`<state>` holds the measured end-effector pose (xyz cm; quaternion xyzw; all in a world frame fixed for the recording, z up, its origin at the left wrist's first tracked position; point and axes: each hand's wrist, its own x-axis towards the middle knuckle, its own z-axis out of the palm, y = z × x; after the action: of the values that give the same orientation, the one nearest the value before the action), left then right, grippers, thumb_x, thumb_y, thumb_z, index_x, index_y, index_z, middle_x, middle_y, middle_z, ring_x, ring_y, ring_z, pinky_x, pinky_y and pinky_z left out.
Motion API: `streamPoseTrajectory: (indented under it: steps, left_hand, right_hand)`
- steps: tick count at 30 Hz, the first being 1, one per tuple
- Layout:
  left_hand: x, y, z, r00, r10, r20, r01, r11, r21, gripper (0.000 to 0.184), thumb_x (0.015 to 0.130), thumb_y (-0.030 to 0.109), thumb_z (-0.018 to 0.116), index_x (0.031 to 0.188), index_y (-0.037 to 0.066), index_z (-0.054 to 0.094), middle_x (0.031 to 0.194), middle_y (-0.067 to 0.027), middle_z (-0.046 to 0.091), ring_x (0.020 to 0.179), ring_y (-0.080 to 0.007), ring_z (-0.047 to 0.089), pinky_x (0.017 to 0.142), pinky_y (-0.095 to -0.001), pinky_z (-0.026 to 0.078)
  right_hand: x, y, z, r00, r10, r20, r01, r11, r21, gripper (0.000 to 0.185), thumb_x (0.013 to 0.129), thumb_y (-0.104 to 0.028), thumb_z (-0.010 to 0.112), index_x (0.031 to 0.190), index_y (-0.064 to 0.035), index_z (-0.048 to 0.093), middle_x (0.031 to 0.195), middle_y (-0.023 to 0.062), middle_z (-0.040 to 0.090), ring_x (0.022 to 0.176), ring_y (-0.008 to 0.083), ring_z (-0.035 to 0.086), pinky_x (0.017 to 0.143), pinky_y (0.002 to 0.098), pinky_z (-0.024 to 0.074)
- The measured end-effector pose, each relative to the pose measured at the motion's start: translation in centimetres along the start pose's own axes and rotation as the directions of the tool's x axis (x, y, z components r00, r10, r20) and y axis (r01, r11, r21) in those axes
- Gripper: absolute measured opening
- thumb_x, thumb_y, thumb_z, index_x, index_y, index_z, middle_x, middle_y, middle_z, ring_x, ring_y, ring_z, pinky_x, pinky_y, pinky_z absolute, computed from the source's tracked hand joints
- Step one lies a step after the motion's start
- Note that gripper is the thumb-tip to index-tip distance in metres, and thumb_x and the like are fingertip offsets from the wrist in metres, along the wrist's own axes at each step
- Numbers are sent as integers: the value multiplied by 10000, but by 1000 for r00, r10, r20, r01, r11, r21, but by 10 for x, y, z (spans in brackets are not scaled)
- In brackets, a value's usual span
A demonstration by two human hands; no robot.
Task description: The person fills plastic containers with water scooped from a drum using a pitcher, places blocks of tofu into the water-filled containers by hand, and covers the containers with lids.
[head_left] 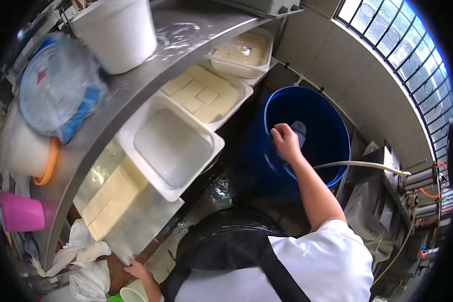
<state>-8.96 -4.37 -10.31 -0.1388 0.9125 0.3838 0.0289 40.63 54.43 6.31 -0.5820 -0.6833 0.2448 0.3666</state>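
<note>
My right hand (286, 143) is closed above the near-left rim of a large blue barrel (332, 108). Just beyond its fingers shows a pale, see-through plastic piece (299, 132); whether the hand grips it is unclear. Low on the left, my left hand (142, 272) has its fingers on the corner of a flat metal tray (145, 217). Pale cut tofu-like blocks (115, 196) lie on that tray. Beside it sits a white rectangular tub (173, 143) with its whitish bottom showing. Behind stands another tub holding similar cut blocks (201, 95).
A third tub (244, 53) stands farther back. The steel counter (183, 38) holds a white bucket (118, 38), a plastic-wrapped blue item (58, 85) and a pink container (22, 211). A pale hose (360, 163) reaches into the barrel. White bags (90, 279) lie lower left.
</note>
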Motion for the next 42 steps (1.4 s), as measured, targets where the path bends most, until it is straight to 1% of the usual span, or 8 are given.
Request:
streamPoseTrajectory:
  steps: [9, 14, 17, 19, 22, 28, 36, 42]
  left_hand:
    - [-145, 32, 62, 995, -52, 86, 37, 985, 170, 855, 1006, 491, 640, 1552, -68, 292, 1461, -278, 532, 1310, -371, 581, 1015, -480, 512]
    - [-199, -10, 31, 784, -231, 576, -56, 898, 436, 590, 994, 448, 647, 1375, 16, 521, 1065, -171, 671, 959, -301, 701, 720, -462, 573]
    - [-226, -65, 17, 689, -443, 574, 185, 873, 451, 515, 971, 435, 655, 1284, 31, 589, 877, -126, 678, 744, -291, 711, 587, -464, 562]
    - [-233, -78, 0, 319, -26, 947, -830, 475, 293, 529, 971, 450, 635, 1157, -45, 657, 829, -157, 717, 708, -300, 724, 598, -481, 577]
    - [-260, -80, 18, 623, -366, 692, -296, 708, 641, 549, 966, 466, 632, 976, -76, 720, 797, -194, 740, 698, -331, 740, 654, -478, 597]
    - [-217, -50, 44, 565, -172, 807, -622, 553, 554, 520, 940, 461, 653, 951, -50, 747, 860, -233, 749, 767, -376, 749, 735, -467, 597]
    - [-274, 153, 63, 757, 244, 606, -527, 777, 344, 422, 932, 379, 688, 1056, -22, 717, 1032, -242, 728, 978, -419, 697, 873, -483, 546]
    - [-322, 251, 86, 630, 695, 346, -769, 622, 150, 454, 938, 356, 719, 1179, -24, 657, 1170, -272, 667, 1075, -452, 633, 931, -517, 516]
  right_hand:
    - [129, 372, -33, 767, 634, 101, -486, 675, -555, 925, 918, -667, 625, 1451, 80, 513, 1496, 312, 520, 1365, 445, 543, 1135, 486, 445]
    - [104, 449, 29, 441, 896, -48, -859, 437, 266, 1199, 819, -772, 712, 1595, 45, 300, 1607, 261, 419, 1479, 355, 439, 1227, 423, 330]
    - [104, 423, 24, 829, 560, 13, -542, 797, 267, 815, 958, -523, 703, 1484, 63, 491, 1472, 233, 577, 1376, 338, 545, 1129, 424, 433]
    - [108, 404, 33, 817, 550, -175, -557, 831, 11, 736, 972, -502, 684, 1418, 69, 554, 1427, 268, 602, 1357, 398, 557, 1115, 449, 438]
    - [140, 376, 10, 813, 580, 52, -571, 812, -122, 723, 1002, -597, 566, 1252, 76, 653, 1275, 292, 684, 1211, 442, 650, 1040, 515, 481]
    - [144, 401, 78, 945, 319, 72, -308, 941, -139, 788, 989, -676, 512, 1268, 45, 660, 1283, 272, 692, 1230, 431, 647, 1054, 507, 482]
    - [102, 313, 97, 718, 459, 524, -44, 781, -623, 1057, 877, -837, 523, 1598, -74, 395, 1599, 285, 416, 1513, 408, 370, 1256, 462, 272]
    - [73, 319, 127, 403, 385, 830, 197, 849, -490, 733, 813, -314, 821, 1433, -16, 569, 1356, 270, 648, 1231, 367, 660, 1057, 421, 527]
